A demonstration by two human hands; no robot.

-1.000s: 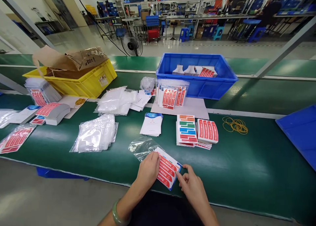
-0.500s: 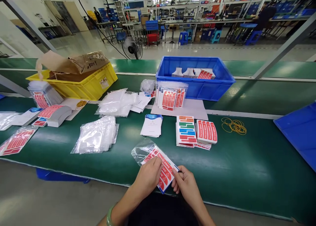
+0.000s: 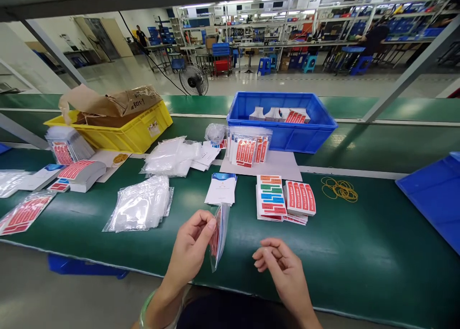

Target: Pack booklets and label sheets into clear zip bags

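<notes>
Clear bagged red label pack (image 3: 217, 233) held edge-on, upright.

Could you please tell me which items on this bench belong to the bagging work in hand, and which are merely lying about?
In hand:
- left hand pinching a clear bag with red label sheet upright
- right hand, empty, beside it
- empty bags
- booklets
- label stacks

Lying about:
- rubber bands
- yellow bin
- blue bin
- fan

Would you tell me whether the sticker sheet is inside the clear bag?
Inside: red print shows through the clear bag held edge-on in the left hand.
</notes>
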